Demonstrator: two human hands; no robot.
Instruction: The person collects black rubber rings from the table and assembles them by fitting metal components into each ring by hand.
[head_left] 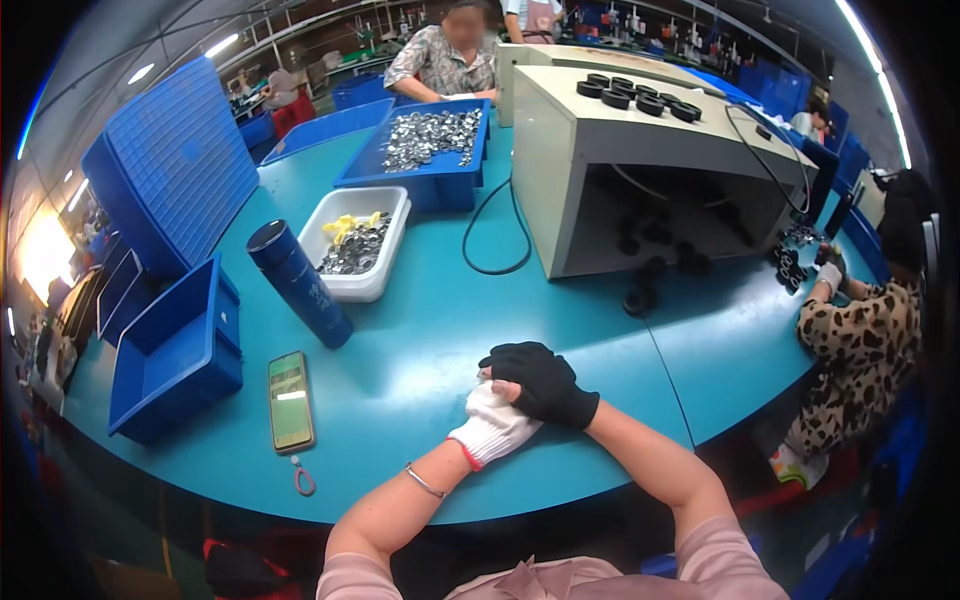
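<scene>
My two hands are together over the near part of the blue-green table. My left hand [497,418] wears a white knit glove with a red cuff, and its fingers are mostly hidden. Across it lies my right hand [548,386], in a black glove with bare tips; it is closed over the left hand. No other thing shows between them. To the left on the table are a phone [290,402] with a lit screen and a small pink ring-shaped tag [304,480]. Beyond the phone a blue bottle [300,285] leans against a white tub [402,215].
Small metal parts fill the tub and a blue crate [480,178] behind it. An open-fronted beige box [560,150] carries black rings [640,97]. Blue bins [135,400] stand at the left. Co-workers sit across [440,65] and at the right [865,325].
</scene>
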